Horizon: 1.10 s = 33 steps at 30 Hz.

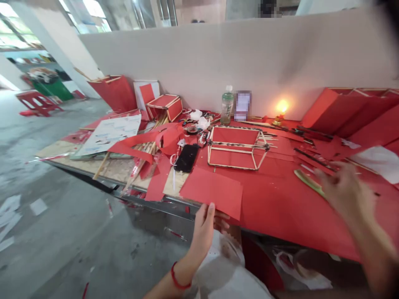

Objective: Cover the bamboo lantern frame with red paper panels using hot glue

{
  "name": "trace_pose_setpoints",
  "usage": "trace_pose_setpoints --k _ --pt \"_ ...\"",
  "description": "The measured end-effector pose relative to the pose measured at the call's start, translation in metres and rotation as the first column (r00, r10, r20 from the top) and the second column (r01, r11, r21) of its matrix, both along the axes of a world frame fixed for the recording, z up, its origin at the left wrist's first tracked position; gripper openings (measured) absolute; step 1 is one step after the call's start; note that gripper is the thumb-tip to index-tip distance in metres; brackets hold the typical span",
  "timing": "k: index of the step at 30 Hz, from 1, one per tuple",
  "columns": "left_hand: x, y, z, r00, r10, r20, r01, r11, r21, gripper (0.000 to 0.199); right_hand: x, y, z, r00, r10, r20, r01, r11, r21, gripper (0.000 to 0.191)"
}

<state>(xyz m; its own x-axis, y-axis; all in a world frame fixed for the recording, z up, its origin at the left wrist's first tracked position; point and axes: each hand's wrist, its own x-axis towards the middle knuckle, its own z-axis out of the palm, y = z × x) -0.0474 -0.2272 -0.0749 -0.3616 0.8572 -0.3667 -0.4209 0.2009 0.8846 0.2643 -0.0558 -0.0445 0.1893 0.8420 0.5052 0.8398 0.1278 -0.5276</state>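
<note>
At the front edge of the desk (274, 207), the left hand (204, 230) has the near edge of a red paper sheet (212, 191) pinched between thumb and fingers, so it's closed on the paper. The sheet lies flat on the desk and sticks out a bit over the edge. There's a red band on that wrist.

The right hand (344, 187) is up over the right part of the desk, fingers spread and holding nothing, pretty blurry. It's right next to a green stick-like tool (308, 182) lying on the red covering, can't tell if it's actually touching it.

Just behind the sheet sits a bamboo lantern frame (237, 147) with red paper on some faces. A black phone (186, 158) lies left of the frame, near some curled red paper strips (149, 141) and loose bamboo sticks (146, 151). Further back by the wall (249, 58) there's a plastic bottle (227, 106) and a lit candle (280, 111). Red panels (352, 112) are stacked at the far right.
</note>
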Motion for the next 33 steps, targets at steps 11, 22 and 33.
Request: trace_pose_setpoints --k 11,22,33 --pt "-0.062 -0.020 -0.006 0.840 -0.035 -0.542 0.074 0.996 0.050 0.059 -0.199 -0.019 -0.018 0.794 0.603 0.071 -0.433 0.645 -0.630 0.050" --pt "-0.115 0.022 0.013 0.592 0.422 -0.687 -0.183 0.900 0.396 0.063 -0.164 -0.024 0.000 0.701 0.691 -0.176 -0.712 0.667 -0.219 0.029" --pt "-0.073 0.078 0.033 0.909 -0.214 -0.357 0.341 0.875 0.344 0.043 -0.126 -0.024 0.011 0.529 0.606 -0.594 -0.669 0.729 0.149 0.046"
